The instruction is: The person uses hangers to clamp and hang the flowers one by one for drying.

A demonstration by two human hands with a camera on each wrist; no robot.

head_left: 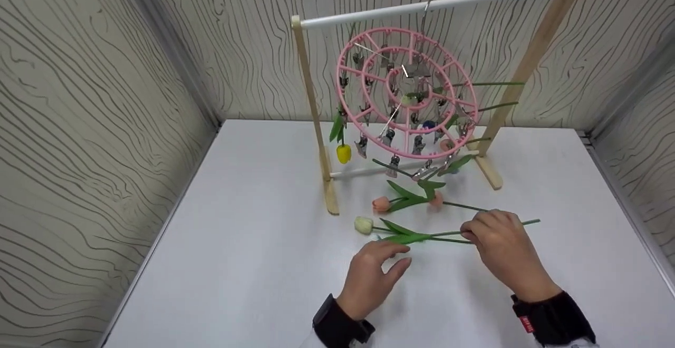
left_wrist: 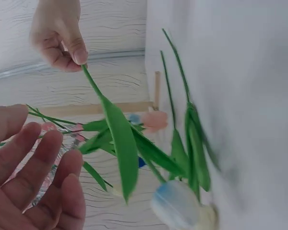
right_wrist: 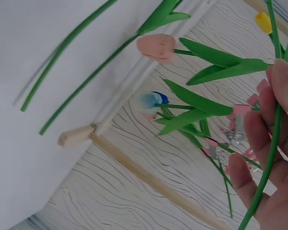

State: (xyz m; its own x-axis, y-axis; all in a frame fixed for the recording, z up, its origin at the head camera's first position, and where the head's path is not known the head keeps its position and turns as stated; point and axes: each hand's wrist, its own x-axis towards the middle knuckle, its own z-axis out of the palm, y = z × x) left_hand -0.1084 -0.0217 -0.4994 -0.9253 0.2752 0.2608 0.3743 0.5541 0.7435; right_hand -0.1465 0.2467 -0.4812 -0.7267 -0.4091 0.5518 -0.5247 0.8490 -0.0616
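Note:
My right hand [head_left: 498, 245] pinches the green stem of a white-and-blue tulip [left_wrist: 175, 203], and in the right wrist view the stem [right_wrist: 268, 172] runs down across the palm. Its flower head is mostly hidden behind my left hand [head_left: 372, 274] in the head view. That left hand holds nothing; its thumb and fingers stand apart beside the tulip's green leaves [left_wrist: 120, 143]. A cream tulip [head_left: 364, 225] lies just beyond on the table, and farther back a peach tulip [head_left: 381, 204] lies with its stem toward the right.
A pink round clip hanger [head_left: 422, 156] hangs from the white bar [head_left: 369, 12] of a wooden stand [head_left: 311, 84] at the back. Metal clips dangle from it, several gripping tulips, including a yellow tulip [head_left: 344, 153] at the left. Patterned walls surround the white table [head_left: 253, 205].

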